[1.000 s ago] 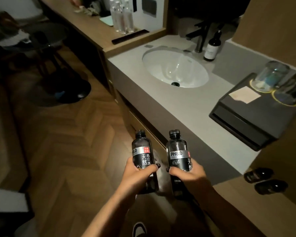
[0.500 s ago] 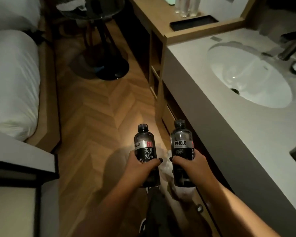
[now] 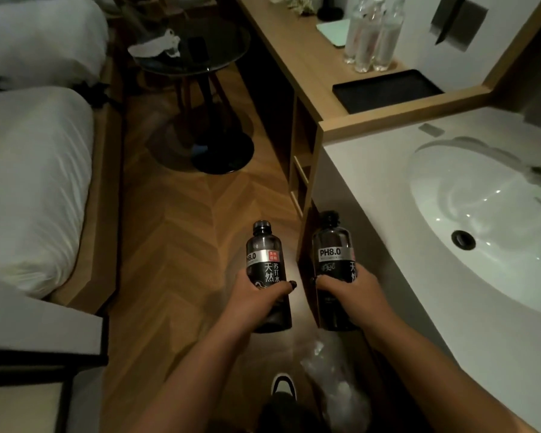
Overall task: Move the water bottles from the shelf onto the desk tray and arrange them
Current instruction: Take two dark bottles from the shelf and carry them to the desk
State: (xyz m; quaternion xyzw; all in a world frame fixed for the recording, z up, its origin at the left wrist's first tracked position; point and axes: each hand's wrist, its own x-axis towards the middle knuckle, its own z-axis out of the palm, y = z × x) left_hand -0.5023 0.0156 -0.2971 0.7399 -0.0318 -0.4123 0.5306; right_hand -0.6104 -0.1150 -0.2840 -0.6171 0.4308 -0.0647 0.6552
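The view has turned away from the vanity and now looks along the wooden desk, so its whole far end has come into sight; a second ago only the near corner showed. I judge from this that the person is walking toward the desk and the carrying step is about half done.

The black desk tray lies at the near end of the desk, against the raised wooden edge that divides the desk from the sink counter. It looks bare. Three clear bottles stand just behind its far edge, so the new bottles should come down from the front, not over them.

The open room is the strip of floor between the bed and the counter front. The round side table narrows it further on.

The left hand is wrapped around the lower half of the left bottle, and the right hand grasps the right bottle the same way. Both bottles are upright, over the floor, with the right one just beside the counter's corner.
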